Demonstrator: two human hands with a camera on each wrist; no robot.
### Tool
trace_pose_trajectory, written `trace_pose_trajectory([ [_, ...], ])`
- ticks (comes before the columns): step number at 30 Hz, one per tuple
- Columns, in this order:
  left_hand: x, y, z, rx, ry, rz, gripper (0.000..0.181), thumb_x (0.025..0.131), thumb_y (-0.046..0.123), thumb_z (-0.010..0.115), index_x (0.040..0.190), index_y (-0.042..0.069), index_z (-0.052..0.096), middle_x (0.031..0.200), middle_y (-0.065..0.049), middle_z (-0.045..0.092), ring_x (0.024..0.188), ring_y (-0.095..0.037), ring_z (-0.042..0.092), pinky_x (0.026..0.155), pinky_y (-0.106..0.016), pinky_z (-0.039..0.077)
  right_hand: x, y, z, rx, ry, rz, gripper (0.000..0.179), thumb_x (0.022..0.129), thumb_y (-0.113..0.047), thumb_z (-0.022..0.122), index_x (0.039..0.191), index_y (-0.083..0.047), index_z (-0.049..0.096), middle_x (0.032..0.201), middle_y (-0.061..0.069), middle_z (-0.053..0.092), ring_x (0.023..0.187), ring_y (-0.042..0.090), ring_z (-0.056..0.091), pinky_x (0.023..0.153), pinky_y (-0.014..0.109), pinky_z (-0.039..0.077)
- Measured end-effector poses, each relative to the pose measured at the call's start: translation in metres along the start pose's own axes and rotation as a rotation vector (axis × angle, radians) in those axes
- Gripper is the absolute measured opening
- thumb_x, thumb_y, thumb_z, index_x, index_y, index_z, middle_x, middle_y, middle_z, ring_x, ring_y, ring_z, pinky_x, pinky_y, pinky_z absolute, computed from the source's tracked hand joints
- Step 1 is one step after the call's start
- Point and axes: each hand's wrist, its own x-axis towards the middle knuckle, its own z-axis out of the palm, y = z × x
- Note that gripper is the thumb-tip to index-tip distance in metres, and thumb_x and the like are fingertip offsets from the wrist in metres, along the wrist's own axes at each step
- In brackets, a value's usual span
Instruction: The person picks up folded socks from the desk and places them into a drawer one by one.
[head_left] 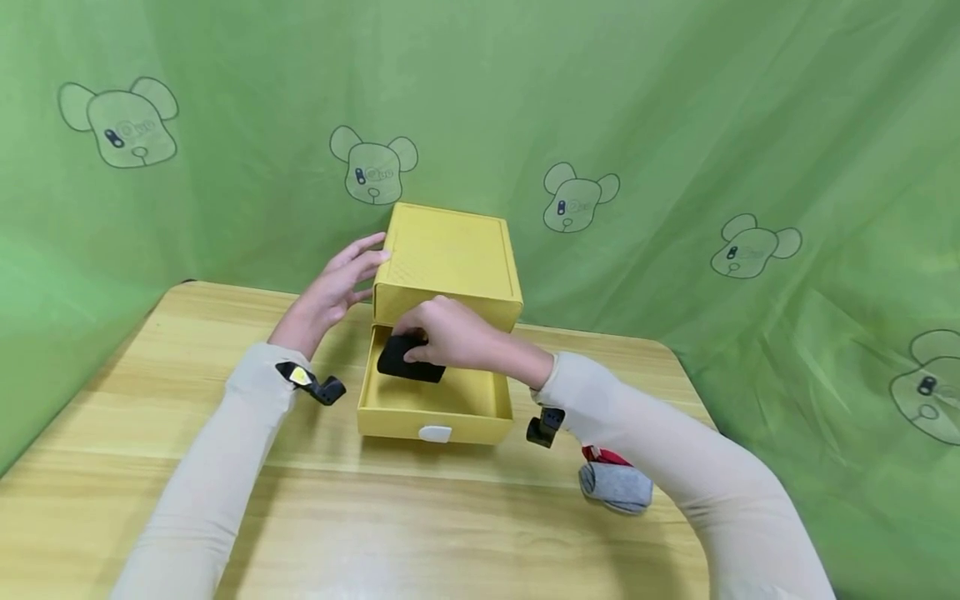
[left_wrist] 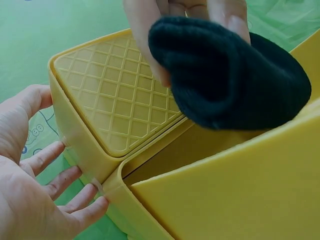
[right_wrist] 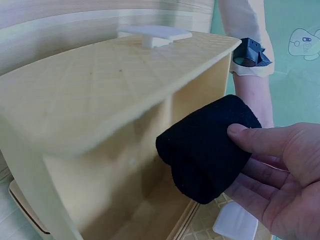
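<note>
On the left, the left hand (head_left: 330, 290) has its fingers spread, tips against the side of the yellow box (head_left: 453, 250), probably to steady it. Below, the lower drawer (head_left: 397, 423) is pulled out, which gives access from above. The black sock roll (head_left: 393, 358) is at the drawer's back left part; whether it touches the bottom I cannot tell. The right hand (head_left: 457, 333) pinches it between thumb and fingers, a hold that seems to keep it rolled. The box's front edge overhangs close behind, while bare room lies to the right, inside the side wall. Farther right, a grey roll (head_left: 618, 487) and something red (head_left: 606, 456) sit on the surface (head_left: 375, 533), well apart.
</note>
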Motion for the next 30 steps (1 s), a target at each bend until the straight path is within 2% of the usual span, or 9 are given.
trace_pose_trajectory([
  [9,0.000,0.000,0.000,0.000,0.004,-0.009,0.067,0.101,0.033,0.061,0.160,0.030,0.031,0.163,-0.010,0.038,0.151,-0.027,0.035,0.125,-0.049,0.026,0.006,0.000,0.009,0.016,-0.052,0.037,0.030,0.088,-0.013,0.080,0.117,-0.005,0.075,0.114,0.007,0.077,0.103,0.018,0.072,0.092,0.033,0.059],
  [18,0.000,0.000,0.000,-0.003,0.007,-0.006,0.066,0.101,0.032,0.061,0.160,0.029,0.032,0.162,-0.011,0.039,0.150,-0.028,0.037,0.124,-0.049,0.029,0.012,0.003,0.019,0.013,-0.088,-0.008,0.028,0.088,-0.013,0.080,0.114,-0.004,0.076,0.110,0.008,0.077,0.101,0.018,0.072,0.091,0.033,0.059],
  [30,0.001,-0.001,-0.001,-0.010,0.000,0.004,0.066,0.101,0.032,0.061,0.160,0.029,0.033,0.163,-0.010,0.039,0.151,-0.028,0.036,0.125,-0.050,0.027,0.020,0.003,0.026,0.049,-0.123,-0.017,0.026,0.089,-0.011,0.079,0.114,-0.004,0.076,0.107,0.008,0.078,0.100,0.018,0.072,0.088,0.033,0.059],
])
